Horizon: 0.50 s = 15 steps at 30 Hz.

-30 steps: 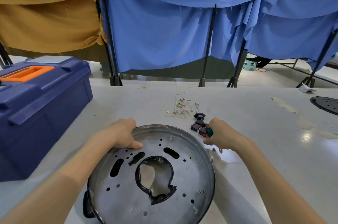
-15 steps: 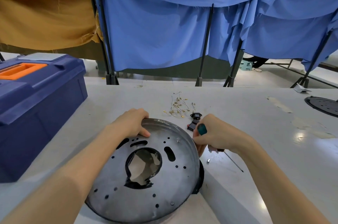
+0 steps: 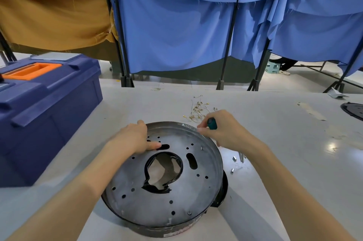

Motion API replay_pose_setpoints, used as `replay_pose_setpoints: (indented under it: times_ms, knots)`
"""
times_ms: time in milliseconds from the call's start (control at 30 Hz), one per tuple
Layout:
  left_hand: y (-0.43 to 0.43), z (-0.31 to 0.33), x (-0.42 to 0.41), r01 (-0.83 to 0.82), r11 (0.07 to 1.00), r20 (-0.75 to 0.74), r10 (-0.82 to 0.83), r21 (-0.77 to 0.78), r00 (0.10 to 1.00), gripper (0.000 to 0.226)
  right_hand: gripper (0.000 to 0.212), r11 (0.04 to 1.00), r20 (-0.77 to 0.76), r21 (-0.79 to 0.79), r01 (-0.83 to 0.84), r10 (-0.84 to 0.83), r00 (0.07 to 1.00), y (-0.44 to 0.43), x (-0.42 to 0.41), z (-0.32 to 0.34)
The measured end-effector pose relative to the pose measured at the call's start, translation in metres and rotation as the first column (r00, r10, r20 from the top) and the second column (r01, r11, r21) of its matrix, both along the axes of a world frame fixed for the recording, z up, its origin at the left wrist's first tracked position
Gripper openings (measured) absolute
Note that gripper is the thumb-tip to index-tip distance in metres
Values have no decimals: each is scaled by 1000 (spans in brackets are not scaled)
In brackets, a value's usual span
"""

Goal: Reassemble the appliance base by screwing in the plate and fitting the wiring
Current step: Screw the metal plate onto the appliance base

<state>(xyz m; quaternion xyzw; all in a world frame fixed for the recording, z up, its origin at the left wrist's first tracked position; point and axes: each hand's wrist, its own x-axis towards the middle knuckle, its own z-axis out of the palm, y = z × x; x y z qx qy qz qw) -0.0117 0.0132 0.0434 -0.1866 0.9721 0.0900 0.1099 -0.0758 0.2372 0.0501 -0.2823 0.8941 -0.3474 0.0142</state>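
The round grey metal appliance base (image 3: pixel 165 197) lies on the table in front of me, with a big central hole and several small holes. My left hand (image 3: pixel 135 138) grips its far left rim, thumb near a slot. My right hand (image 3: pixel 225 130) holds a screwdriver with a green handle (image 3: pixel 212 123) at the far right rim; its metal shaft (image 3: pixel 241 157) pokes out below my wrist. A bundle of thin wires with brass terminals (image 3: pixel 198 110) lies just beyond the base. Small loose screws (image 3: pixel 233 164) rest on the table right of the base.
A dark blue toolbox (image 3: pixel 45 107) with an orange handle stands at the left. A black round part (image 3: pixel 353 110) lies at the table's far right edge. Blue and ochre curtains on black stands hang behind the table.
The base has been turned and pulled flatter under my hands. My right hand with the screwdriver moved up to the far rim, covering the black and red connectors seen earlier.
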Motion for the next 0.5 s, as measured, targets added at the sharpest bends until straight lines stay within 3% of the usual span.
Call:
replay_pose_setpoints:
  times_ms: [133,400,500]
  knots:
    - [-4,0,-4,38,998,-34,-37,41,999,57,15,999,-4,49,-9,9,1000,-3,1,0]
    - [-9,-4,-28,227,971,-103,-219,80,970,76,19,982,212,156,-105,71,975,16,12,12]
    - [5,-8,-30,293,953,-219,-304,-78,927,88,22,962,373,159,-221,148,916,23,15,20]
